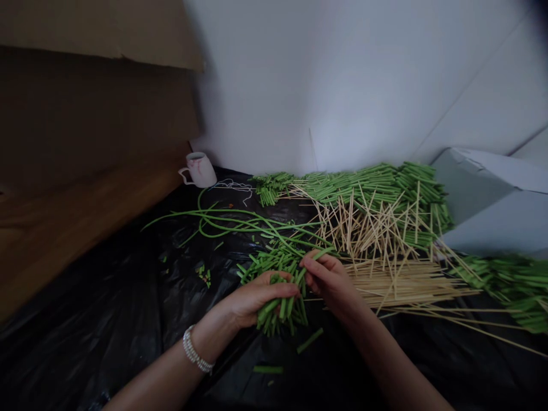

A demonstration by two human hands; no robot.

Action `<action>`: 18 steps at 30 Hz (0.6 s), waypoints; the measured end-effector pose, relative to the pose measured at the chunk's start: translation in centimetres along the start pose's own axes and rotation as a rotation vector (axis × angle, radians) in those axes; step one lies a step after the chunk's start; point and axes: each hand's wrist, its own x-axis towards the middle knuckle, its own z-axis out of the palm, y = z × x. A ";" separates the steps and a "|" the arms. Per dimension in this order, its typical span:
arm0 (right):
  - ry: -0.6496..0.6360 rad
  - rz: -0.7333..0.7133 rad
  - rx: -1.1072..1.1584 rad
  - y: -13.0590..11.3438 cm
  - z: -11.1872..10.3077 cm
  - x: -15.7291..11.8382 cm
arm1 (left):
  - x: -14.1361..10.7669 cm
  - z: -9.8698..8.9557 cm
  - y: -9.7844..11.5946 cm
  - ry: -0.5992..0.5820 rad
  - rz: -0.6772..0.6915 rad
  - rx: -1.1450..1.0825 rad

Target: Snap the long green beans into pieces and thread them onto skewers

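My left hand (257, 294), with a beaded bracelet (194, 353) at the wrist, is closed round a bunch of short cut green stems (266, 315) that look like garlic scape pieces. Between the thumb and fingers of my right hand (329, 279) is a single green piece (322, 253), close to the top of that bunch. Just beyond both hands lies a loose pile of cut pieces (272, 257). Long uncut green stems (226, 214) curl across the sheet behind it. Two stray pieces, one of them a short stem (268, 370), lie nearer to me.
Thin bamboo skewers (398, 285) lie right of my hands, below rows of skewered green pieces (363, 184). Another green stack (518, 291) is far right, near a white box (479, 211). A mug (202, 171) and string (235, 185) stand back left on black plastic (128, 319).
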 end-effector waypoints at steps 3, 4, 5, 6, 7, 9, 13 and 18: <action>0.030 -0.049 -0.064 0.2 -0.2 0.1 | 0.1 0.2 -0.1 0.088 0.052 -0.041; 0.047 -0.070 -0.086 0.2 -0.2 0.2 | 0.2 0.3 -0.1 0.123 0.078 -0.058; 0.065 -0.092 -0.109 0.2 -0.2 0.2 | 0.3 0.5 -0.1 0.154 0.106 -0.076; 0.081 -0.110 -0.131 0.2 -0.2 0.2 | 0.3 0.6 -0.1 0.178 0.132 -0.095; 0.095 -0.126 -0.151 0.1 -0.2 0.1 | 0.4 0.7 -0.1 0.197 0.154 -0.113; 0.105 -0.157 -0.193 0.0 -0.1 -0.1 | 0.5 0.8 0.0 0.237 0.190 -0.154; 0.076 -0.232 -0.323 0.1 0.6 -0.6 | 0.5 0.9 0.3 0.319 0.248 -0.212; 0.026 -0.397 -0.517 0.7 1.9 -1.3 | 0.5 0.5 1.2 0.365 0.284 -0.330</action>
